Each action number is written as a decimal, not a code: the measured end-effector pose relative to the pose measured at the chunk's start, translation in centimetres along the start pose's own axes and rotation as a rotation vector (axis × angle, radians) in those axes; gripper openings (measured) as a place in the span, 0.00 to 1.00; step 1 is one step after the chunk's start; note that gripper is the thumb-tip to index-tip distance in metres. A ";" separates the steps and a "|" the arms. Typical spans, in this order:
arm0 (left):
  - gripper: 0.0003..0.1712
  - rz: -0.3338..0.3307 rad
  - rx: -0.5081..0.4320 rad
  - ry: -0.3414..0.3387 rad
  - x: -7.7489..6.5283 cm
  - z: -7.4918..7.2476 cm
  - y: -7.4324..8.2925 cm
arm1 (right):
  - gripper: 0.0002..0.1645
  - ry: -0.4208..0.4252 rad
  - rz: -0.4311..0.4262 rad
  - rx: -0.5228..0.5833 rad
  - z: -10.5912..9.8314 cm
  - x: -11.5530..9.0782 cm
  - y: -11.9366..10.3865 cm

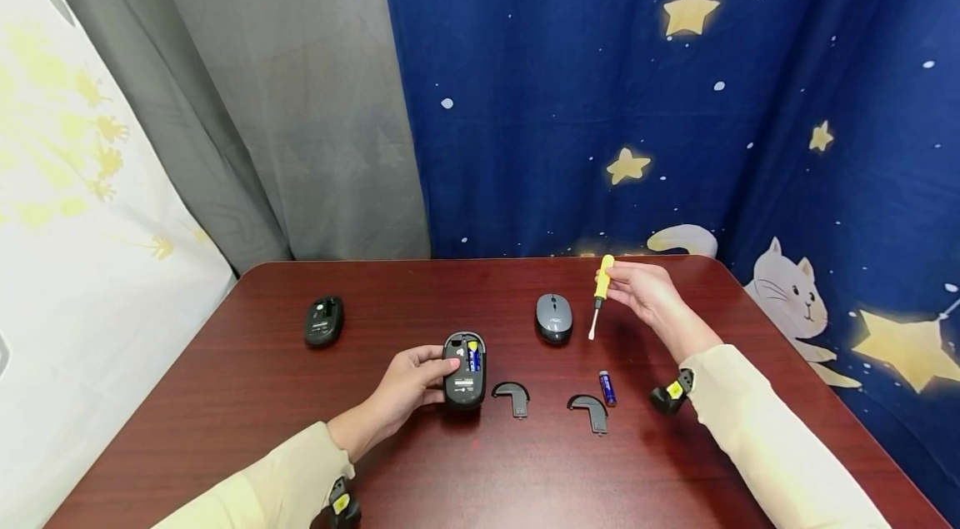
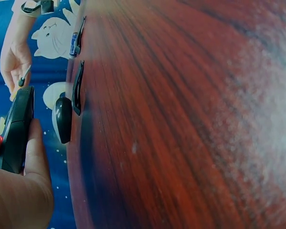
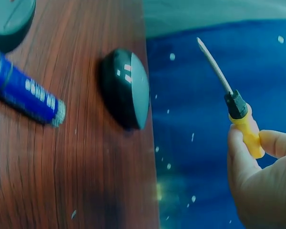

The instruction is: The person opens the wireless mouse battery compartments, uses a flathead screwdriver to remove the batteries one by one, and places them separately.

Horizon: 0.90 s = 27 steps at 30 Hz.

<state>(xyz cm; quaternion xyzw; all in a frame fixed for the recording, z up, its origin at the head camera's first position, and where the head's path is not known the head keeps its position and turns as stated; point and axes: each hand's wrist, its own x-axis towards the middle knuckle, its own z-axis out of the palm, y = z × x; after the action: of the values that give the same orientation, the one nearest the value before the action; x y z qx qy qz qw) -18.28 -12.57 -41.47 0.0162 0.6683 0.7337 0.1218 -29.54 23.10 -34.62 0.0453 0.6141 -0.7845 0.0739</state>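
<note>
My left hand (image 1: 408, 383) grips a black computer mouse (image 1: 465, 391), its underside facing up and its battery bay uncovered. A blue and yellow battery (image 1: 473, 356) lies in that bay. In the left wrist view the mouse (image 2: 18, 129) is seen edge-on, between thumb and fingers. My right hand (image 1: 643, 289) pinches a small screwdriver (image 1: 602, 287) by its yellow handle, the metal tip pointing down over the table. The right wrist view shows the screwdriver's bare shaft (image 3: 214, 66) touching nothing. To the right of the held mouse lie two dark curved covers (image 1: 517, 400) (image 1: 592, 411).
A loose blue battery (image 1: 607, 388) lies beside the right-hand cover. Behind it a grey mouse (image 1: 554, 318) stands upright on the wooden table (image 1: 247, 396). Another black mouse (image 1: 324, 321) lies at the back left, underside up. Curtains (image 1: 540, 96) hang behind the table's far edge.
</note>
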 end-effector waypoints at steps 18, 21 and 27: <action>0.24 0.002 -0.005 -0.012 0.1 0.0 -0.2 | 0.27 -0.110 -0.066 -0.020 6.4 -2.9 0.5; 0.24 0.001 0.000 -0.018 0.1 0.1 -0.2 | 0.26 -0.116 -0.081 -0.015 7.3 -3.3 0.7; 0.24 -0.006 -0.002 -0.033 0.1 0.3 -0.3 | 0.25 -0.131 -0.118 -0.008 8.7 -3.7 1.1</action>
<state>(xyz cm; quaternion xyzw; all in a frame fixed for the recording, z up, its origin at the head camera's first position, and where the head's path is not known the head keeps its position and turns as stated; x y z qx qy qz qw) -18.30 -12.26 -41.77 0.0259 0.6654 0.7337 0.1351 -25.53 14.67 -32.94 -0.0429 0.6128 -0.7862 0.0677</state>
